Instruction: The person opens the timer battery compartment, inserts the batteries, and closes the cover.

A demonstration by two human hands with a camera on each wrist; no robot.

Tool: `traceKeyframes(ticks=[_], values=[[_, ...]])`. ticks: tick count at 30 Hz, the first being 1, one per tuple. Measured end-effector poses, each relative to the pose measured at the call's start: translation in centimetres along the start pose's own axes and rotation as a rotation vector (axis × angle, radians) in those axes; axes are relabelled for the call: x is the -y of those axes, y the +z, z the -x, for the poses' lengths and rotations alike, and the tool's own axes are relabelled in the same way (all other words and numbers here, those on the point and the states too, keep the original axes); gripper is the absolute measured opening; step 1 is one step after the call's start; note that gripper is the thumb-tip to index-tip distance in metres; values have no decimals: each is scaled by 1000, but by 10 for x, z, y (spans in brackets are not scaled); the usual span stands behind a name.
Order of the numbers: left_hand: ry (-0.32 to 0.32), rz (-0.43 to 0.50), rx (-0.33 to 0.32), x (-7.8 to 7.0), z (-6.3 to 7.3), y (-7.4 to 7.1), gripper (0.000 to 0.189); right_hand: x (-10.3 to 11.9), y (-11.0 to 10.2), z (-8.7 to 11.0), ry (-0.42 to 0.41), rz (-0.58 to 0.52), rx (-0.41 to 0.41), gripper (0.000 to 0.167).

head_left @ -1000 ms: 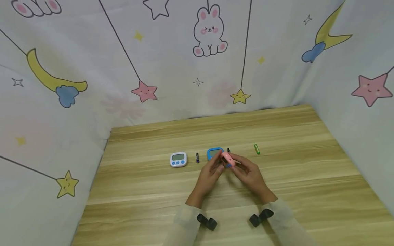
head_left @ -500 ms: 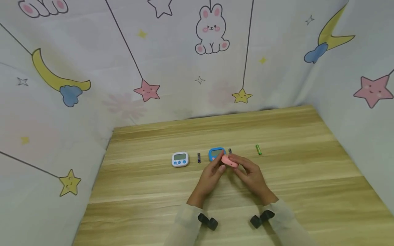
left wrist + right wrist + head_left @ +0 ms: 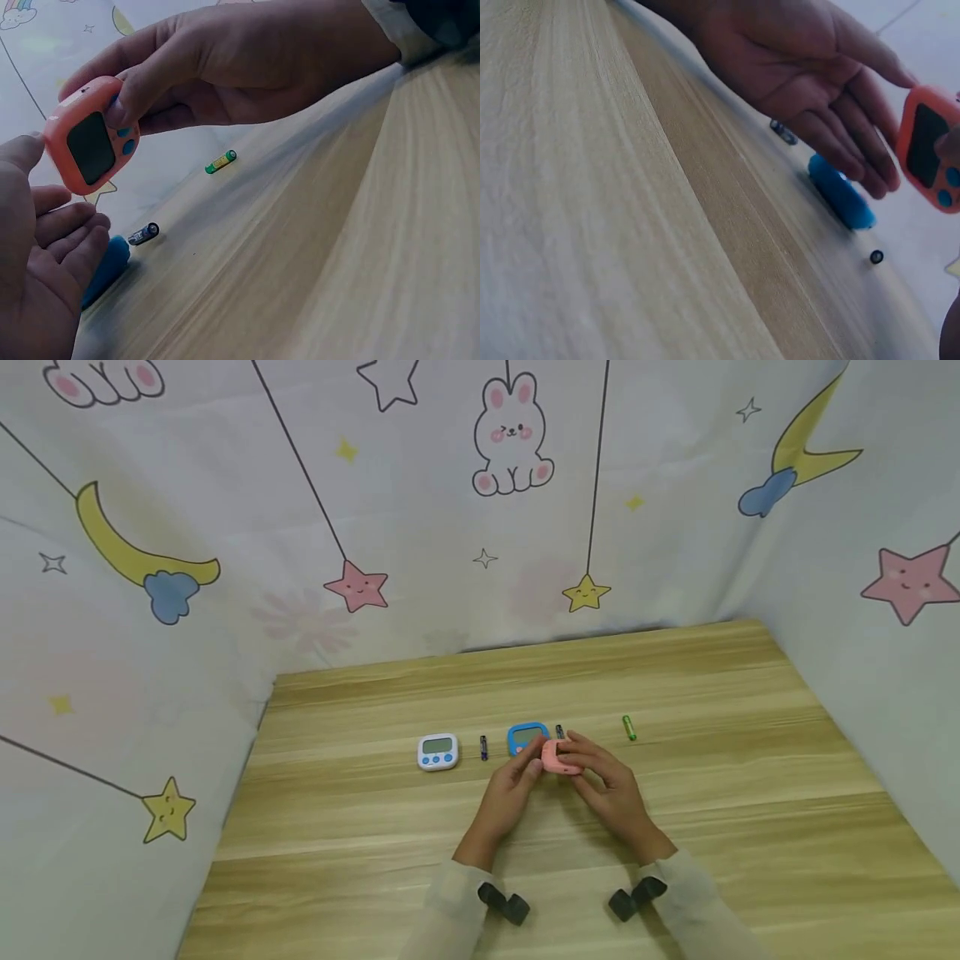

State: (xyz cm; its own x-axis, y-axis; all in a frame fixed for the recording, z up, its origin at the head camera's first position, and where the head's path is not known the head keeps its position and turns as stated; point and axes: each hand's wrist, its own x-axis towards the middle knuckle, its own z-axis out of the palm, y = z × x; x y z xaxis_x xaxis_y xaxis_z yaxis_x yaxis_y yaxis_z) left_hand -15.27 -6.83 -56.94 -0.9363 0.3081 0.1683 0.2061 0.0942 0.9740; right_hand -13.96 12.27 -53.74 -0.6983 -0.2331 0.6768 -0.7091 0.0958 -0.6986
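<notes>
Both hands hold a pink kitchen timer [image 3: 555, 762] above the table. In the head view its back side faces up, with a dark recess in it. From below, in the left wrist view, the timer [image 3: 63, 142] shows a grey screen and blue buttons. My right hand [image 3: 613, 787] grips it, thumb on the front by the buttons. My left hand [image 3: 508, 795] pinches the opposite edge between thumb and index fingertip; its other fingers extend below. Just behind the hands lies a blue timer [image 3: 528, 732], partly covered. A dark battery [image 3: 559, 731] lies beside it.
To the left on the wooden table [image 3: 360, 843] lie a white timer [image 3: 438, 752] and another dark battery [image 3: 483, 747]. A green battery [image 3: 629, 727] lies to the right. Patterned cloth [image 3: 420, 510] hangs round the back and sides.
The pink timer has been turned in the fingers: its blue buttons showed to the head camera a second ago, and now its back does. Both hands stay in nearly the same place.
</notes>
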Motion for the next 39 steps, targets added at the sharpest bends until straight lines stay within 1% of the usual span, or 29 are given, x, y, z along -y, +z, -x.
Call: traceKeyframes(ticks=[3, 5, 9, 14, 17, 20, 24, 29, 35, 39], values=[[-39, -19, -2, -1, 0, -1, 50, 1, 0, 1, -17, -18, 7, 51], [-56, 0, 9, -1, 0, -2, 51, 1, 0, 1, -23, -27, 17, 51], [-85, 111, 36, 0, -1, -3, 52, 1, 0, 2, -25, -28, 27, 49], [-128, 213, 47, 2, 0, -5, 51, 1, 1, 2, -26, -8, 41, 48], [-148, 309, 63, 1, 1, -6, 53, 2, 2, 3, -37, 8, 56, 48], [-154, 375, 79, 0, 1, -6, 55, 1, 2, 3, -62, 21, 69, 49], [-164, 422, 97, -2, -1, -8, 55, -1, 2, 0, -103, 27, 79, 47], [-170, 491, 118, -3, -3, -8, 56, -1, 1, -1, -114, 58, 81, 44], [-186, 552, 102, -4, -4, -8, 57, 2, 0, -3, -101, 68, 88, 43], [-197, 558, 86, -4, -1, -7, 58, 4, 1, -2, -103, 74, 93, 42]])
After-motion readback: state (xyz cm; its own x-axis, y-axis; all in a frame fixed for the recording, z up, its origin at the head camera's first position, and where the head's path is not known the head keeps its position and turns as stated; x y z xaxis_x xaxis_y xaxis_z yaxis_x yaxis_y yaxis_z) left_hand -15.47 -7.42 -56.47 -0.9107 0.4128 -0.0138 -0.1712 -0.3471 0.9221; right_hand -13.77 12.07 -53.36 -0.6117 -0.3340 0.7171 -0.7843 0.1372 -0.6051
